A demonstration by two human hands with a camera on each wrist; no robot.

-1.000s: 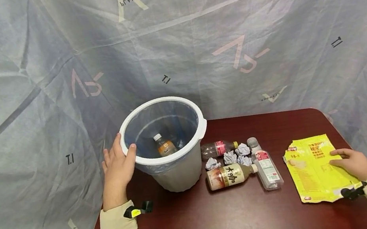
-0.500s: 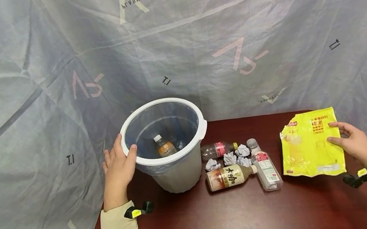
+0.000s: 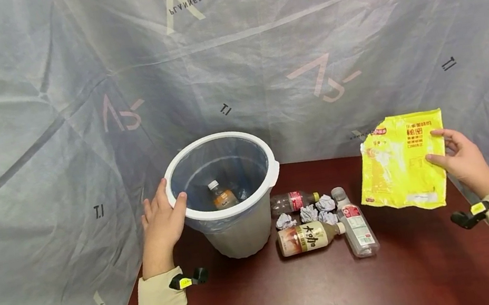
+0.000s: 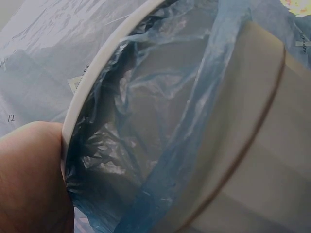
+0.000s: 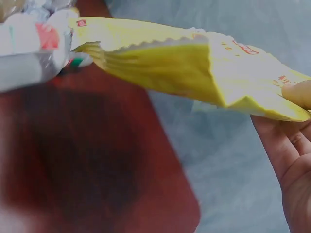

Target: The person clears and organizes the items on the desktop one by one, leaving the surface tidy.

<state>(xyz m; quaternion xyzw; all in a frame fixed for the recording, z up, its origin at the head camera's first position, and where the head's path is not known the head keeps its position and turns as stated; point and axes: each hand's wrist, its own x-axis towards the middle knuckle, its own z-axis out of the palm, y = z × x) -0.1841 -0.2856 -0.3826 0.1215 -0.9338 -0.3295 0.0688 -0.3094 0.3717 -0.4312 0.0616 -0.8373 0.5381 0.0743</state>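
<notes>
At the bin's left side my left hand (image 3: 164, 224) rests against the white rim of a trash can (image 3: 240, 236), its fingers spread and thumb at the rim. The left wrist view shows that hand (image 4: 34, 174) beside the rim and the blue liner bag (image 4: 170, 179). A small bottle (image 3: 223, 197) with a white cap lies inside the can. My right hand (image 3: 464, 160) pinches a yellow chip bag (image 3: 402, 165) by its right edge, held above the table. In the right wrist view the flattened chip bag (image 5: 170, 68) hangs out from the thumb and fingers.
Right of the can lie a milk-tea bottle (image 3: 308, 237), a red-labelled bottle (image 3: 293, 201), a clear bottle (image 3: 357, 228) and several crumpled paper balls (image 3: 309, 213). They stand on a dark red table (image 3: 324, 294). A grey sheet (image 3: 229, 59) hangs behind it.
My right hand has raised the chip bag off the table, up and away from me. The left hand stays at the can's rim; the head view has shifted slightly.
</notes>
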